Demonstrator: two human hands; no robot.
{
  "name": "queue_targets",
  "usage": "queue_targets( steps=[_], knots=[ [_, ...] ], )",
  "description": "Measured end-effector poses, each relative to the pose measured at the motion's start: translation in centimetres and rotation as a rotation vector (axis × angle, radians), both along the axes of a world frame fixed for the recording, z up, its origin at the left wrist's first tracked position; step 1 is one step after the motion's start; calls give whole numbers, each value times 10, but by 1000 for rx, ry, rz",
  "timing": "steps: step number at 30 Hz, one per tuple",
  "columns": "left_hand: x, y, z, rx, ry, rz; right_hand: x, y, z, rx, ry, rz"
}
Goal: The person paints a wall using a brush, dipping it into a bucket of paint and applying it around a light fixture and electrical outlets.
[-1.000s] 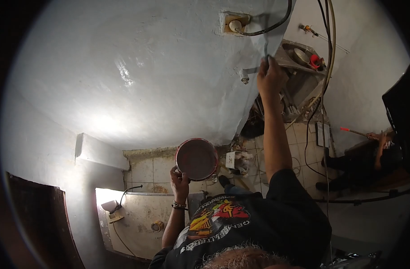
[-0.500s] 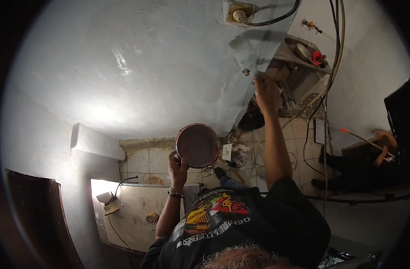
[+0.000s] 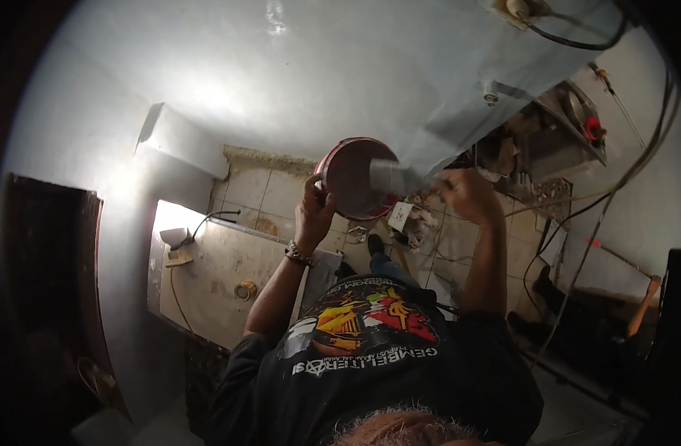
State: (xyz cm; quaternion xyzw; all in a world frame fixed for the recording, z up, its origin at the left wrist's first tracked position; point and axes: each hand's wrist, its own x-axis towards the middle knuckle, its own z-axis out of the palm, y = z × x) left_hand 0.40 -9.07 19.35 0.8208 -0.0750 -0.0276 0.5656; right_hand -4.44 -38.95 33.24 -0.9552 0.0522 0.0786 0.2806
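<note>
My left hand (image 3: 315,212) grips the rim of a dark red bucket (image 3: 386,207) at its lower left side, thumb over the edge. The bucket is held up in front of me with its mouth facing the camera, and its inside is dim. My right hand (image 3: 470,195) is closed to the right of the bucket. From it a wide paintbrush (image 3: 389,175), smeared by motion, points left, its pale end overlapping the bucket's mouth. The grey-white wall (image 3: 296,89) rises beyond both hands.
A pale board (image 3: 214,279) with a lamp (image 3: 175,238) and a tape roll (image 3: 244,290) lies left. A wall socket (image 3: 517,9) and pipe stub (image 3: 490,97) are upper right. Cables (image 3: 615,186) hang at right, near another person's arm (image 3: 643,306). Debris (image 3: 418,223) lies on floor tiles.
My right hand has come down from the wall, bringing the paintbrush to the bucket. The view has shifted, so the wall fittings appear farther right. My left hand still holds the bucket.
</note>
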Motion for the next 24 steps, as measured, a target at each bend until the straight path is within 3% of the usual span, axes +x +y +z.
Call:
queue_targets(
  steps=[1, 7, 10, 13, 16, 18, 22, 24],
  knots=[
    [1, -1, 4, 18, -19, -11, 2, 16, -1, -183, 55, 95],
    [-7, -18, 11, 225, -172, -79, 39, 75, -97, -384, 114, 155],
    [-13, -36, 18, 283, -252, -96, 31, 76, -145, -426, -35, 251],
    [-14, -47, 24, 231, -167, -112, 29, 62, -130, -409, 102, 249],
    [-6, -52, 17, 85, -151, -88, 6, 44, -76, -331, -20, 43],
    [5, -58, 2, -66, -141, -74, -3, 25, -78, -315, -83, -5],
    [12, -67, 28, 20, -210, -96, -32, 10, -70, -203, -331, -128],
    [20, -74, 25, -72, -194, -100, -41, 2, -69, -71, -386, -140]
  ],
)
